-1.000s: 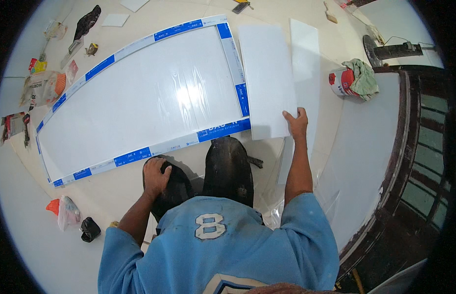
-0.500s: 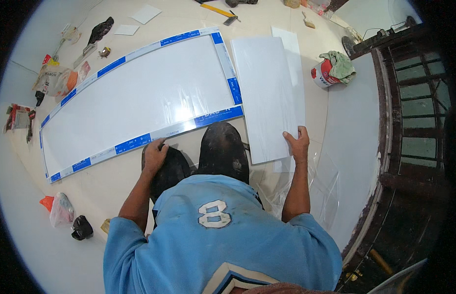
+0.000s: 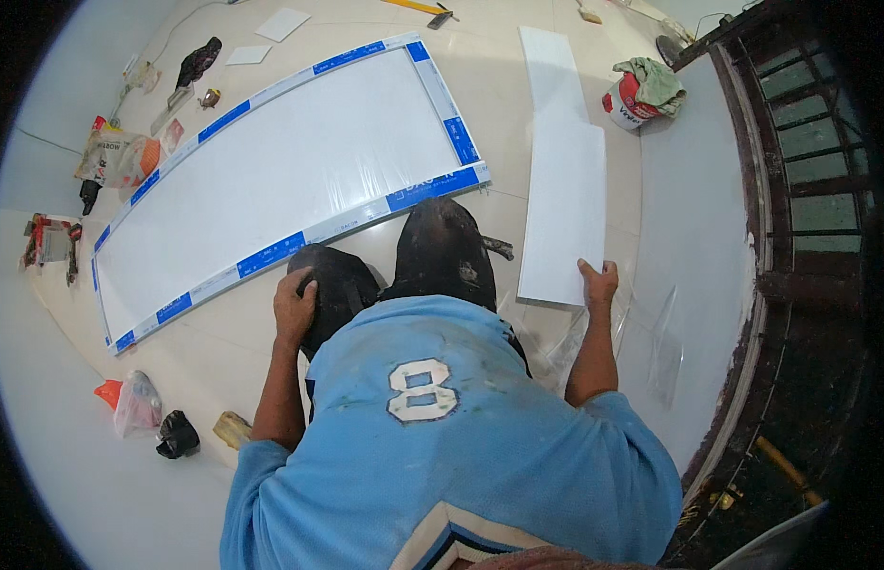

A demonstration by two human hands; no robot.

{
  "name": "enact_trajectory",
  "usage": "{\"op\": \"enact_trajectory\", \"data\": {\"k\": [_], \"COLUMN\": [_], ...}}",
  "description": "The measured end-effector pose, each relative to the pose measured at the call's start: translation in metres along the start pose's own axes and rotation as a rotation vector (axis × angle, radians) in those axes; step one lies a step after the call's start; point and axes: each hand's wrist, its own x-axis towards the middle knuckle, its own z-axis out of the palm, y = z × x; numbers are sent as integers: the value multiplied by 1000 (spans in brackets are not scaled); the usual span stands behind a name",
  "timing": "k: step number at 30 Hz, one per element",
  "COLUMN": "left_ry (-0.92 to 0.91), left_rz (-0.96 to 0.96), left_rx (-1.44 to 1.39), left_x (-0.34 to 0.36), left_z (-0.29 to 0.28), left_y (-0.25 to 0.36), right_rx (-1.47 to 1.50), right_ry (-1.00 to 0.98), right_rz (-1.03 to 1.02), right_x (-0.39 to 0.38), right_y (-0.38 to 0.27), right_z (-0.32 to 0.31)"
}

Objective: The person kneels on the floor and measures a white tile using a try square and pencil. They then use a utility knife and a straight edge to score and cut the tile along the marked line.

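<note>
- While a white rectangular panel [image 3: 563, 214] is gripped by the half-closed right hand [image 3: 599, 283],
- the left knee [image 3: 337, 285] is cupped by the loosely open left hand [image 3: 294, 308].

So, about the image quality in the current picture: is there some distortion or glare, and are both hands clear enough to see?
Head view: long edges of the framed panel bow, fisheye-style; faint shiny streaks mark its face. Head view: left hand and right hand look reasonably sharp. Head view: the door is dark, the rim black.
</note>
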Motion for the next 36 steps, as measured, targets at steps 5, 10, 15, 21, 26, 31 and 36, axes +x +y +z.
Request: {"op": "enact_trajectory", "data": {"k": [5,10,15,21,26,31,36], "left_ry": [48,73,123,52,-202,-355,-447], "left_rz": [11,48,8,35,350,820,858], "left_rx": [16,10,-48,30,169,258,629], "left_x": [-12,-14,-8,51,196,380,516], "left_z": [-1,-7,-12,-11,53,169,233], "left_y": [3,14,16,25,55,125,150], "right_rx": [146,122,22,-643,-729,-284,-432], "right_ry": [8,67,31,-142,45,-295,24], "right_rz": [27,76,139,265,-267,-580,-749], "right_x": [12,23,28,55,128,216,252], "right_y": [62,95,98,48,-57,-186,-263], "right_z": [26,51,58,55,149,353,471]}}
